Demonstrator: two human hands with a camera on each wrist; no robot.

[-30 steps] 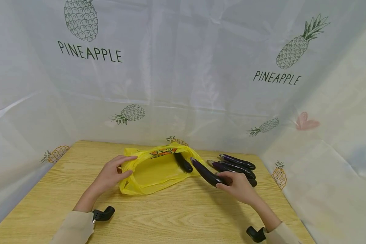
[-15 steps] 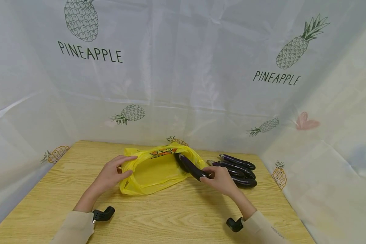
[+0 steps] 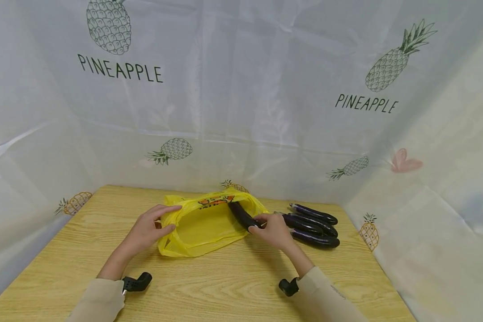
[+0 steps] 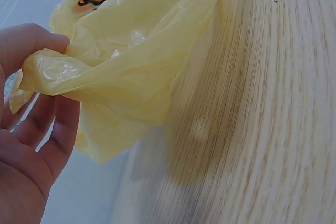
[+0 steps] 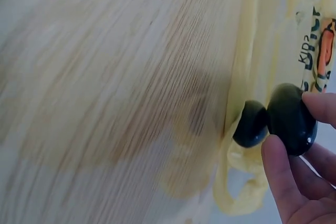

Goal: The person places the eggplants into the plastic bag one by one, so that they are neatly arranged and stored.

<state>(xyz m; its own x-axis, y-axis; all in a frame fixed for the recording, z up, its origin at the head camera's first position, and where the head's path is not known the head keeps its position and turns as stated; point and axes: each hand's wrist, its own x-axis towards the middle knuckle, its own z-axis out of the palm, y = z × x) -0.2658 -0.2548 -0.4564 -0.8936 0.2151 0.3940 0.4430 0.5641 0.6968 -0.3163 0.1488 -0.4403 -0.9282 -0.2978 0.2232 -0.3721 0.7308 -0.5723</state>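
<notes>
While a person's left hand (image 3: pixel 146 228) pinched the rim of a thin yellow plastic bag (image 3: pixel 205 232), the right hand (image 3: pixel 274 230) gripped a long, glossy, dark-purple eggplant (image 5: pixel 292 116) by its rounded end, the rest inside the bag's mouth. Just beside it lay a second eggplant (image 5: pixel 250 125). Rightward, on the wood-grain table (image 3: pixel 209 286): further eggplants (image 3: pixel 315 240), grouped close together.

The right hand (image 3: pixel 274 230) pinches a glossy eggplant (image 3: pixel 242 216) — slanted into the yellow plastic bag (image 3: pixel 203 227) the left hand (image 3: pixel 150 225) grips.
</notes>
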